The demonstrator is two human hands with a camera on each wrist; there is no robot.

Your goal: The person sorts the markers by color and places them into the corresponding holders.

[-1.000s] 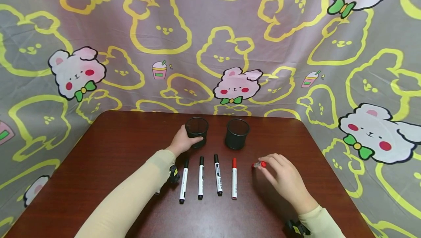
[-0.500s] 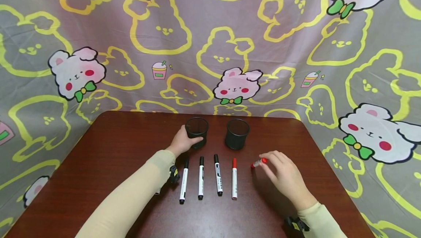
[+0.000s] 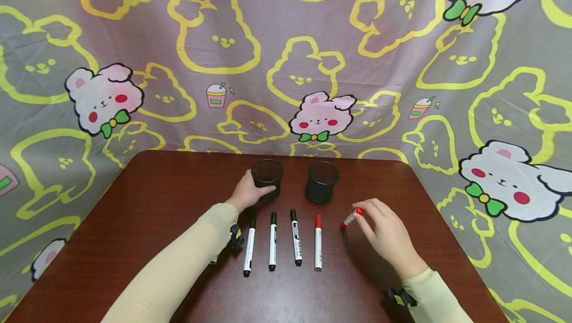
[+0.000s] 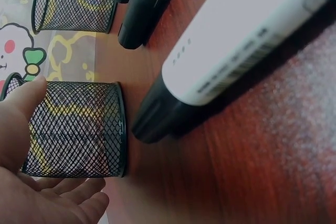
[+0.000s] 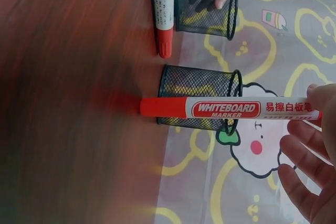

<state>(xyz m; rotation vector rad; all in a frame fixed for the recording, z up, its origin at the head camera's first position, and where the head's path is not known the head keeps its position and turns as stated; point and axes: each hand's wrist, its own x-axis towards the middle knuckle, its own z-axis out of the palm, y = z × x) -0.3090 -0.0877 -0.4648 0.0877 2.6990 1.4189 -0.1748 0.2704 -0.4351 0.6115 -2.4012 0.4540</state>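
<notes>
My left hand (image 3: 247, 193) holds the left black mesh pen holder (image 3: 274, 179), thumb across its near side and the other fingers mostly hidden behind. In the left wrist view the mesh wall (image 4: 79, 129) lies between thumb and fingers. Out to the right, my right hand (image 3: 388, 231) pinches a red whiteboard marker (image 3: 350, 220) by its upper end, between thumb and fingers. The marker is tilted, its red cap (image 5: 163, 107) pointing down close over the table. Left of this hand, a second red marker (image 3: 318, 243) lies on the tabletop.
A second mesh pen holder (image 3: 320, 191) stands right of the held one. Black-capped markers lie in a row in front: one at left (image 3: 250, 251), a middle one (image 3: 273, 243), and another (image 3: 296, 238). Patterned cloth (image 3: 250, 25) hangs behind the table (image 3: 170, 179).
My right hand has risen a little away from me, tipping the red marker from nearly lying to more upright. The left hand stays at the pen holder.
</notes>
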